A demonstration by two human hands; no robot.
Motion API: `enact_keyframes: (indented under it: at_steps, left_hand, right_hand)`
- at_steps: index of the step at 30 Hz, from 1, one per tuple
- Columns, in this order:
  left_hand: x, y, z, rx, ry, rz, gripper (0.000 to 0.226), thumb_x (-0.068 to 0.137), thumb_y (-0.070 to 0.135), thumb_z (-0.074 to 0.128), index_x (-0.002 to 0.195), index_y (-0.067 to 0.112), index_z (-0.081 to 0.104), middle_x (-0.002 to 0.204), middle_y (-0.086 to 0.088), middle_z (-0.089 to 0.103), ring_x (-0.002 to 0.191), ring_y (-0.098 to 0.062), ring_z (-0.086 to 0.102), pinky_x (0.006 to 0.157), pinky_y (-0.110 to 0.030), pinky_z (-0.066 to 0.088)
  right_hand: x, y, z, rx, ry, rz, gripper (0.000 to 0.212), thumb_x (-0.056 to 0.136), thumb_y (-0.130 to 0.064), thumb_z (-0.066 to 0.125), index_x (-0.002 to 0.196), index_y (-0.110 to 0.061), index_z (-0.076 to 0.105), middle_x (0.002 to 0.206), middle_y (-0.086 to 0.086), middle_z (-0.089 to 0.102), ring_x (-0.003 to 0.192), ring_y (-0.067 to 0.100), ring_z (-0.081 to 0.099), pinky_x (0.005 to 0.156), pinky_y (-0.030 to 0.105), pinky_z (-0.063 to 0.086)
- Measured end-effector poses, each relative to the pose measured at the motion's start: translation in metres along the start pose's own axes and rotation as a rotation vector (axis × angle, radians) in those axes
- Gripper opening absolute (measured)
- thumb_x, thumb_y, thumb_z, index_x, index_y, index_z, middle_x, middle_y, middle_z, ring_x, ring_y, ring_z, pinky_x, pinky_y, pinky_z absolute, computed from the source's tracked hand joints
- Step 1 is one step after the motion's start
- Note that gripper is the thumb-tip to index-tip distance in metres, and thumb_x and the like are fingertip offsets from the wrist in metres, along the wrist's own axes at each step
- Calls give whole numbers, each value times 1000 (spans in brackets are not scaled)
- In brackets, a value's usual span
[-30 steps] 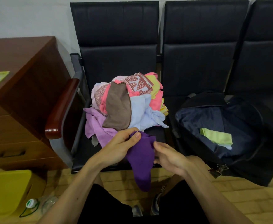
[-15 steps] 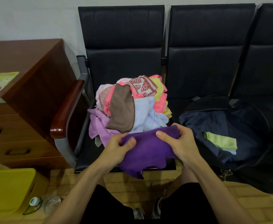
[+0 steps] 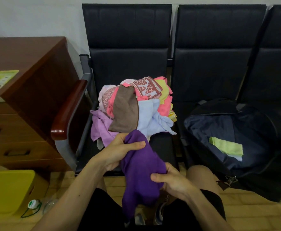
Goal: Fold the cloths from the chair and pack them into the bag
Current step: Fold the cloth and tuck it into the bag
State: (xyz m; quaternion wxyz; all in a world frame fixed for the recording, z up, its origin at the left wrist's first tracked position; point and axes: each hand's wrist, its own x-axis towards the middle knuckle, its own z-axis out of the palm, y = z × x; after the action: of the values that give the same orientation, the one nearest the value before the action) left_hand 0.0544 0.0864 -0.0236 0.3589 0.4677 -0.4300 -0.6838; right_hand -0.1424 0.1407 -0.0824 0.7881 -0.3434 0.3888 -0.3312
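Observation:
A dark purple cloth (image 3: pixel 141 170) hangs between my hands in front of the left black chair (image 3: pixel 128 64). My left hand (image 3: pixel 119 150) grips its upper end near the seat's front edge. Lower down, my right hand (image 3: pixel 169 180) holds the cloth's right side over my lap. A pile of several cloths (image 3: pixel 133 109), brown, pink, light blue, lilac and patterned, sits on that chair's seat. The open dark bag (image 3: pixel 236 130) lies on the seat to the right, with a folded light green cloth (image 3: pixel 226 145) inside.
A wooden drawer cabinet (image 3: pixel 25 97) stands left of the chair, beside its wooden armrest (image 3: pixel 68 110). A yellow box (image 3: pixel 8 190) and a plastic bottle (image 3: pixel 36 205) are on the floor at lower left. More black chairs (image 3: pixel 219 55) run to the right.
The purple cloth was stretched wide between both hands half a second ago. Now my right hand has dropped toward my lap and the cloth hangs lengthwise from my left hand.

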Motion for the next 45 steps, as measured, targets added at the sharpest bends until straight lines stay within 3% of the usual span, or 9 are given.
enact_keyframes:
  at_steps: [3,6,11,15,20,23,26,35,45]
  left_hand:
    - [7,-3,-20,46,40,-74,38,76,12,79,111,2,70,106,-13,75,102,-26,72,86,-35,57]
    - [10,-11,-34,-46,88,-133,41,70,22,79,106,4,72,105,-16,75,96,-25,73,80,-32,58]
    - [11,-50,-40,-741,-8,-6,96,55,62,87,130,6,65,139,-18,58,130,-32,55,107,-48,44]
    - [0,-79,-13,-812,-357,24,112,63,74,71,148,6,42,152,-18,43,141,-35,38,120,-50,18]
    - [-7,-96,0,-644,-406,22,57,88,27,74,137,4,57,139,-18,57,130,-30,55,109,-46,42]
    - [-11,-88,-5,-532,-224,-129,65,49,20,99,108,6,76,113,-16,72,101,-28,71,81,-42,59]
    - [-7,-74,-7,-524,-144,-145,66,61,23,92,119,1,70,125,-20,66,111,-28,68,87,-38,57]
    - [-3,-60,4,-485,255,-317,35,96,29,59,112,0,70,109,-19,73,98,-28,70,85,-39,53]
    - [2,-66,-16,-235,-198,-300,64,80,-11,69,138,13,54,133,-18,62,120,-37,62,91,-46,56]
  right_hand:
    - [2,-4,5,46,112,-4,66,56,-27,94,108,0,64,99,14,74,86,23,74,63,29,57]
    - [-3,-20,17,9,156,-50,19,91,-25,61,93,-6,65,70,3,73,58,10,69,46,19,49]
    - [1,-38,26,-73,235,-99,53,73,-52,68,106,-11,72,98,9,76,91,21,73,85,34,56]
    - [4,-51,34,-156,214,-181,57,73,-52,66,103,-3,70,93,11,75,89,21,71,77,31,55]
    - [-1,-67,33,-236,217,-283,35,88,-43,57,77,-14,75,80,6,74,77,16,70,69,28,55]
    - [1,-69,16,-393,420,-304,50,96,-47,55,79,-1,66,74,7,67,74,19,67,71,36,52]
    - [5,-61,-9,-540,584,-222,63,90,-63,53,78,-2,63,72,7,64,74,22,66,79,45,54]
    - [-2,13,-13,189,194,84,63,53,-17,96,111,-5,73,113,19,71,94,29,73,71,37,60]
    - [9,-32,-24,2,414,131,31,81,-10,76,110,-3,71,102,19,74,95,31,72,83,36,56]
